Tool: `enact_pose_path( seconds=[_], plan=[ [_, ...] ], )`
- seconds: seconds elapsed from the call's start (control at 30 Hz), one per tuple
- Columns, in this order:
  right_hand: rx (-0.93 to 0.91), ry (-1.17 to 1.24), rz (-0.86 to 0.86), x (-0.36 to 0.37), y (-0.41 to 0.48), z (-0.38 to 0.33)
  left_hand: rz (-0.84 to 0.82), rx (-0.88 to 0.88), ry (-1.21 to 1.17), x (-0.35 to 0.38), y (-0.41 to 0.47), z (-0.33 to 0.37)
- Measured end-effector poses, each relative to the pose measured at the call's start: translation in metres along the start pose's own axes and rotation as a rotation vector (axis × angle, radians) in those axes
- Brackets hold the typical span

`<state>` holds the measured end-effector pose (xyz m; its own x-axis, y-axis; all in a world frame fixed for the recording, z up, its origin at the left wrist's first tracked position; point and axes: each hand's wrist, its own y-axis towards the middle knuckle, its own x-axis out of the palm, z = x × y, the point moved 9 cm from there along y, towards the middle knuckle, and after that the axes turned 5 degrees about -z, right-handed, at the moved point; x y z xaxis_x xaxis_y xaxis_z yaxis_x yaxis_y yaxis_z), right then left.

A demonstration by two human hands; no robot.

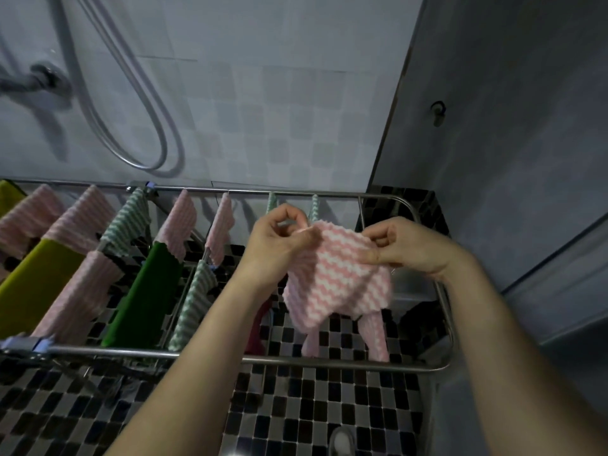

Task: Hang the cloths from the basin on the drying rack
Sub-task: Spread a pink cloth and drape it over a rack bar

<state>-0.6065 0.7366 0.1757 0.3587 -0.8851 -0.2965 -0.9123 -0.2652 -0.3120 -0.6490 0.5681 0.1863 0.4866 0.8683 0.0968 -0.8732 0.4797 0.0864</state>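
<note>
Presently both hands, left [279,238] and right [406,246], pinch the top edge of a pink-and-white wavy-striped fleece cloth [335,278], spread above the steel-tube drying rack [329,359]. Judged next: lower it over a free right-end rail.
</note>
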Motion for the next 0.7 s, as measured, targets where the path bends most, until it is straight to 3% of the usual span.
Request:
enact_pose_path(
  seconds=[0.37,0.57,0.7],
  plan=[
    [-0.003,0.183,0.424,-0.130,0.019,0.045,0.191,-0.077,0.276,0.012,0.084,-0.034],
    [-0.162,0.096,0.648,-0.194,0.040,0.036,0.334,-0.055,0.315,0.023,0.149,-0.045],
    [-0.282,0.070,0.810,-0.219,0.038,0.022,0.395,0.065,0.299,0.027,0.175,-0.030]
  ],
)
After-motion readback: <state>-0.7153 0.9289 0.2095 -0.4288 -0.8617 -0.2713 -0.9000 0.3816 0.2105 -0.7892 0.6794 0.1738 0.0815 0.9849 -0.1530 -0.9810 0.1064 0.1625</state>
